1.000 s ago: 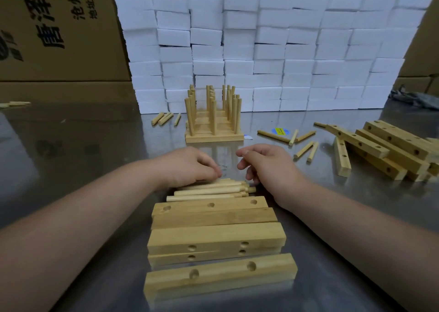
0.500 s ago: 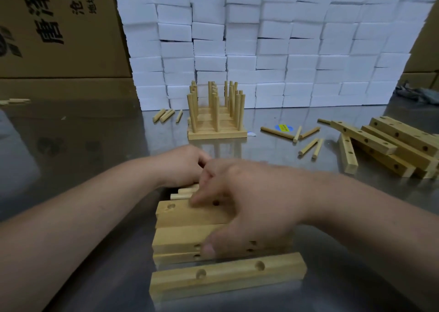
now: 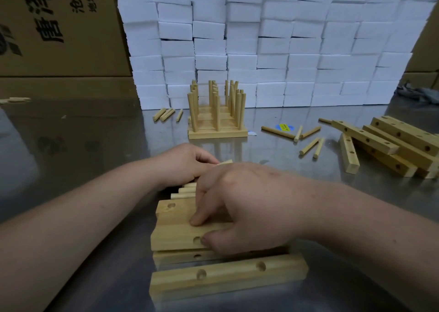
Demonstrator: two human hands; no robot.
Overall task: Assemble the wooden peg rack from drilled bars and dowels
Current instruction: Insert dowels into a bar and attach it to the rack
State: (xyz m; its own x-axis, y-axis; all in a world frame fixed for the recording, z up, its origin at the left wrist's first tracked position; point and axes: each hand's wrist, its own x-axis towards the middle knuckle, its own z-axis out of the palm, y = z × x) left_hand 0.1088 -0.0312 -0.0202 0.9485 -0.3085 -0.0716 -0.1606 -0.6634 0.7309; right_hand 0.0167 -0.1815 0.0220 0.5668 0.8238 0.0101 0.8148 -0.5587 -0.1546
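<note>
Right hand (image 3: 251, 207) is down on the row of bars at the near edge of the table (image 3: 90, 159). Its forefinger sits on top of the drilled bar (image 3: 175, 238), second in from the near edge, and its thumb is hooked on the near face right beside a hole, so that's a pinch grip on the bar. Nearest the edge, the front bar (image 3: 225, 276) lies flat, two holes facing up, touched by nothing.

Left hand (image 3: 183, 164) sits just behind the row, fingers curled down around the dowels (image 3: 184, 193). One tip pokes out past the fingertips, and the rest of the bundle lies flat against the rearmost bar.

Mid-table, toward the far edge, the finished rack (image 3: 217, 131) stands upright with its pegs vertical (tidy rows, that one). Loose pegs (image 3: 308, 140) are scattered to its right around a blue-and-yellow sticker (image 3: 285, 127), with a few more to its left. The spare bars (image 3: 392, 143) are heaped at the right edge. Foam blocks (image 3: 285, 38) are stacked like a wall along the far edge, with cardboard boxes (image 3: 59, 26) at the far left corner.
</note>
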